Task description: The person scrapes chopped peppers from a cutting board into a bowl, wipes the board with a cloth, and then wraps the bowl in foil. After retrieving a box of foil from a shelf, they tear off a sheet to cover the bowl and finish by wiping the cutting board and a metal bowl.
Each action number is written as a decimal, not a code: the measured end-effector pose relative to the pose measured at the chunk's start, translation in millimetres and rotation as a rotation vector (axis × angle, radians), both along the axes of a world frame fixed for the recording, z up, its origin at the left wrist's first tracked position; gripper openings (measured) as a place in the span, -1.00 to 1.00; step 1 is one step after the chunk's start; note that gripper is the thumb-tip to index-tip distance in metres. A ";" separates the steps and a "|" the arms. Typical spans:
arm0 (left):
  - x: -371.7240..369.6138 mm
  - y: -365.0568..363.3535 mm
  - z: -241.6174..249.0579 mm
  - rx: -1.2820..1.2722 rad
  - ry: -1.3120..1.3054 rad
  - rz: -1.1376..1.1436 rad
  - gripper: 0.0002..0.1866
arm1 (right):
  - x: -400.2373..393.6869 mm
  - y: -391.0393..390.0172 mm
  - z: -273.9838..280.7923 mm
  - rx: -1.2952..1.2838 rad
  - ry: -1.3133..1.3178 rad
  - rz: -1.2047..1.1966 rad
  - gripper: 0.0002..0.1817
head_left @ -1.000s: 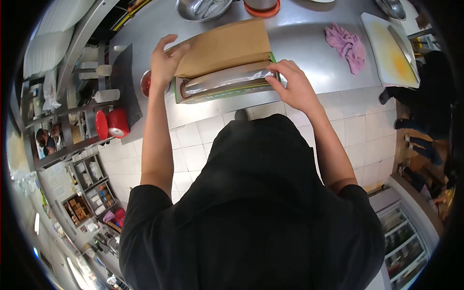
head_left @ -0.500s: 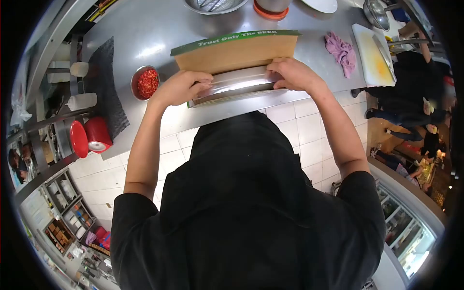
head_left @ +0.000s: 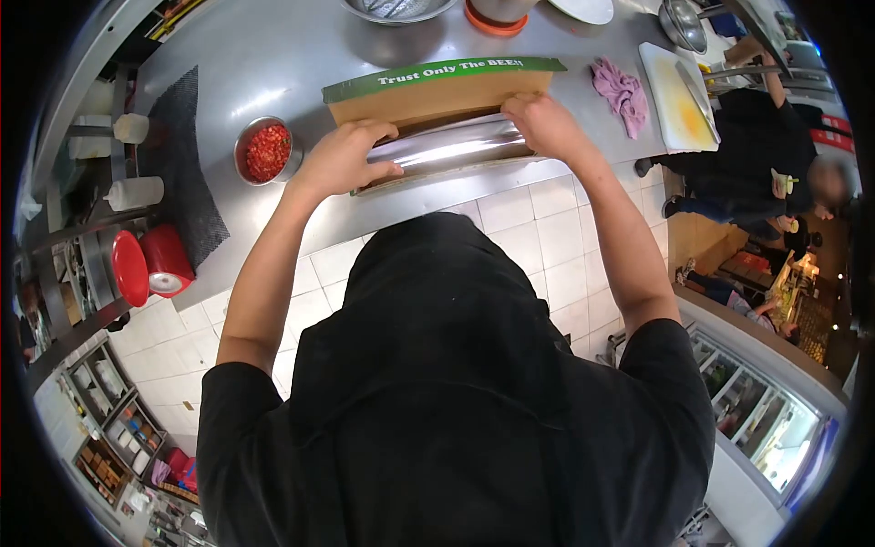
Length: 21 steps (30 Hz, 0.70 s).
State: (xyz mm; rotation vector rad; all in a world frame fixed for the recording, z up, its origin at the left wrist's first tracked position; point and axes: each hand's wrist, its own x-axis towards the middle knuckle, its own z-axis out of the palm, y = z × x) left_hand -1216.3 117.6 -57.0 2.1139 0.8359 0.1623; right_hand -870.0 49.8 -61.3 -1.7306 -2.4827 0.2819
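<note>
Left hand point(head_left: 344, 159) now on foil roll point(head_left: 447, 143), right hand point(head_left: 545, 126) gripping its end

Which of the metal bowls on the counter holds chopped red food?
The small metal bowl just left of the foil box, near the left hand. The large bowl at the counter's far edge shows no red food.

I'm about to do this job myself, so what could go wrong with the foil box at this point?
The foil box sits at the counter edge, so a hard pull might drag it off. Both the left hand and right hand grip the foil roll; fingers could catch the box's edge. The chilli bowl could get knocked.
</note>
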 end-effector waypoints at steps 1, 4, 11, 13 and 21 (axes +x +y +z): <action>1.1 -2.8 -10.6 0.141 0.037 0.003 -0.71 | -0.1 -2.4 0.2 0.002 0.000 -0.001 -0.90; 3.8 -3.5 -13.3 0.324 0.058 0.089 -0.78 | 7.7 1.6 0.8 0.018 0.059 -0.020 -0.90; 12.9 -10.3 62.6 0.422 -0.054 0.351 -0.86 | 15.1 10.2 68.8 0.086 0.213 -0.109 -0.82; 13.0 -18.5 81.3 0.407 -0.073 0.428 -0.86 | 16.1 3.0 90.3 0.140 0.250 -0.078 -0.82; -0.5 -115.1 117.0 0.547 -0.113 0.381 -0.94 | 17.6 -93.1 111.3 0.301 0.284 0.145 -0.93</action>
